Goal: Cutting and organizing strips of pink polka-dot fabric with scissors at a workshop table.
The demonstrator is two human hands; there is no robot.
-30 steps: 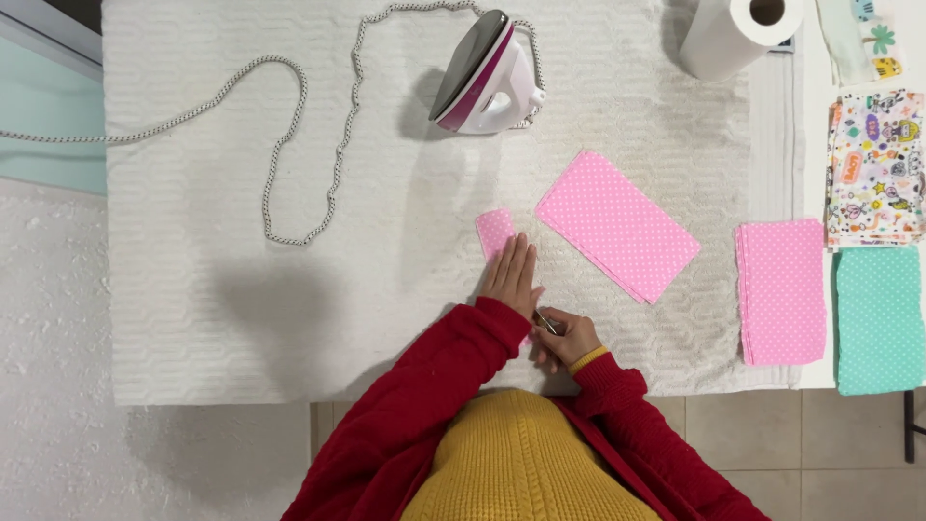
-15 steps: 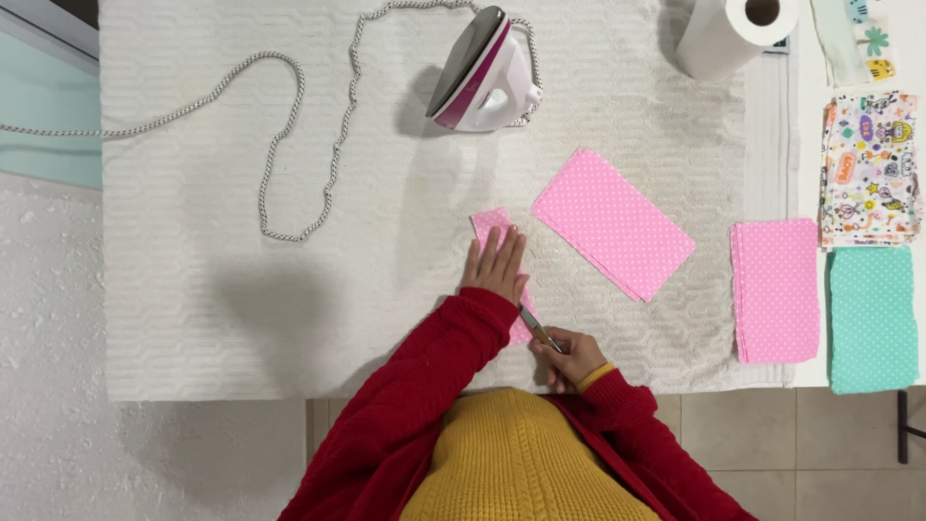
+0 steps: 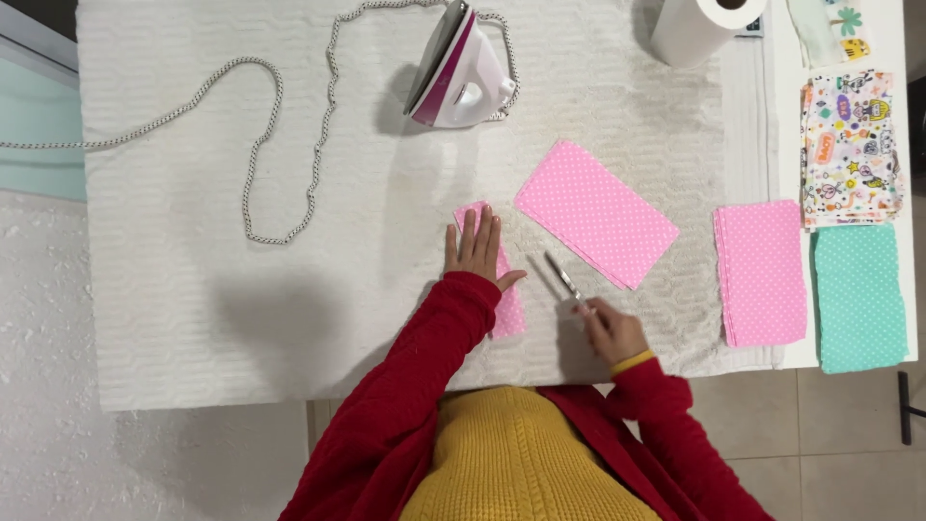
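Left hand [image 3: 475, 249] flat, fingers spread; right hand [image 3: 610, 330] fisted.

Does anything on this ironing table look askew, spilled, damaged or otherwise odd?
Nothing spilled or damaged. The folded pink dotted fabric lies skewed, unlike the square stacks at the right edge. The white and magenta iron rests tipped on its side, and its braided cord loops loosely across the white padded cover.

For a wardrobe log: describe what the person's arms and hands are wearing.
Both arms are covered to the wrist by long red sleeves of a textured knit, open like a cardigan over a mustard-yellow ribbed top. A yellow cuff or band peeks out at the right wrist. The left hand and right hand are bare, with no gloves; rings or a watch cannot be made out.
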